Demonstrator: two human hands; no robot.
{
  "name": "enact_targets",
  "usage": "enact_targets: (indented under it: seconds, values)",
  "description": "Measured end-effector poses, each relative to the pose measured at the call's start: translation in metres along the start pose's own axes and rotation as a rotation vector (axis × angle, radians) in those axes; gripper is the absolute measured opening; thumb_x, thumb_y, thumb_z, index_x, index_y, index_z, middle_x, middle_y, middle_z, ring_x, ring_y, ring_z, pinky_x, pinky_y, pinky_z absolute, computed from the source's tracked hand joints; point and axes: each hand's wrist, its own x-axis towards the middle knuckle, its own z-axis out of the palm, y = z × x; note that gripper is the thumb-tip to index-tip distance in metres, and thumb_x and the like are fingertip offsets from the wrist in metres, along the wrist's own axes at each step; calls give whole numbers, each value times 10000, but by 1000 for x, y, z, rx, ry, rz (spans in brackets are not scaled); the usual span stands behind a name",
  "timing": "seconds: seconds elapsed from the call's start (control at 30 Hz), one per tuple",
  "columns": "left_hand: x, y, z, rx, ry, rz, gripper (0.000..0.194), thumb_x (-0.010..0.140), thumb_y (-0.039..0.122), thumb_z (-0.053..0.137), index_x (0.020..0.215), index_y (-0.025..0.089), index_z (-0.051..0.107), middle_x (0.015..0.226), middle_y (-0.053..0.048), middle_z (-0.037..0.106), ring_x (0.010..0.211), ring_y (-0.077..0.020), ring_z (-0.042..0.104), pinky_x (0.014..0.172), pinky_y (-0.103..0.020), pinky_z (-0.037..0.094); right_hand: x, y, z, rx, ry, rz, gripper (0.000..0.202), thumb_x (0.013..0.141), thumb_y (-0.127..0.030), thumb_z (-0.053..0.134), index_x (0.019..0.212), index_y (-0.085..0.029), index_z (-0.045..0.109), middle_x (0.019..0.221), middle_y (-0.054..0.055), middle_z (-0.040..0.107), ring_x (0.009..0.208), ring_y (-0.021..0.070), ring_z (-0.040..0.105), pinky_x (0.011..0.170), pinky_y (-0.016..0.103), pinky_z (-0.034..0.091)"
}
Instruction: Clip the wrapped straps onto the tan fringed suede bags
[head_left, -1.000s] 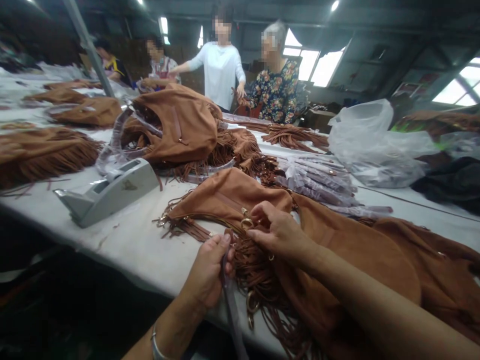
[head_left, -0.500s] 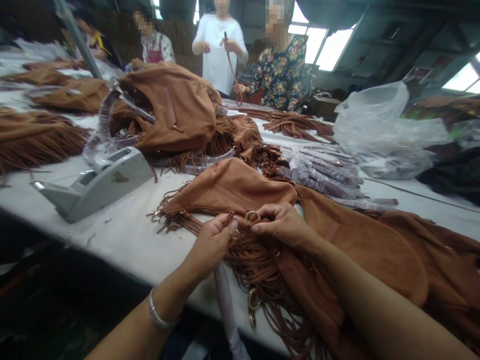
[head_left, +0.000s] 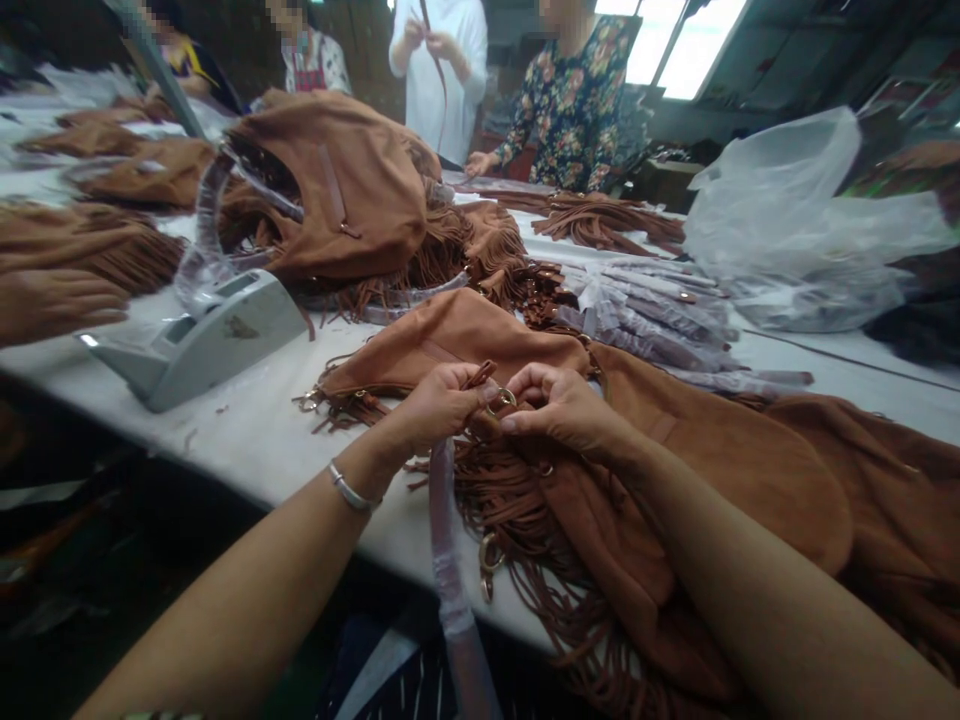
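Note:
My left hand (head_left: 446, 405) is closed on the end of a brown strap (head_left: 480, 374), whose plastic-wrapped length (head_left: 448, 560) hangs below over the table's front edge. Fingers bent, my right hand (head_left: 559, 408) pinches a gold metal ring (head_left: 501, 402) right beside the strap end. Both hands nearly touch above the fringe (head_left: 502, 490) of a brown suede bag (head_left: 457, 340). A second gold ring with a clasp (head_left: 489, 565) lies lower, near the table edge. Whether the strap passes through the ring is hidden by my fingers.
A grey tape dispenser (head_left: 217, 335) stands on the white table (head_left: 247, 440) at left, with another person's hand (head_left: 60, 305) beside it. Behind are a large brown bag (head_left: 352, 190), wrapped straps (head_left: 645, 310) and clear plastic (head_left: 810, 220). Several people stand across the table.
My hands have come together, bringing the strap end up to the gold ring. Another person's hand has appeared at the left edge. Across the table, the people's hands have moved apart.

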Motion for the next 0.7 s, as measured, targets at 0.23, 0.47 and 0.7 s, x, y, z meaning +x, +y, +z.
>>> enact_targets:
  seconds: [0.23,0.47,0.7]
  values:
    - [6,-9,-7,-47,5,-57,140,746,196,610,679,102,530,467,55,417,324,-8,290,327,-143,170,-16,-5,15,-884,141,-120,364,635,-316,648,935,-181,492,758,10,604,677,164,560,536,220,303]
    - [6,-22,-5,-311,13,-53,161,757,253,620,756,119,531,510,66,410,329,-6,277,336,-141,188,-16,-1,10,-1041,138,-137,287,693,-314,557,905,-177,421,745,31,607,655,174,572,503,214,268]
    - [-2,-24,10,-238,36,23,291,752,327,638,626,143,451,453,70,388,331,-21,290,335,-160,178,-16,1,4,-924,136,-121,334,667,-315,588,918,-186,410,793,26,623,678,164,584,532,209,321]
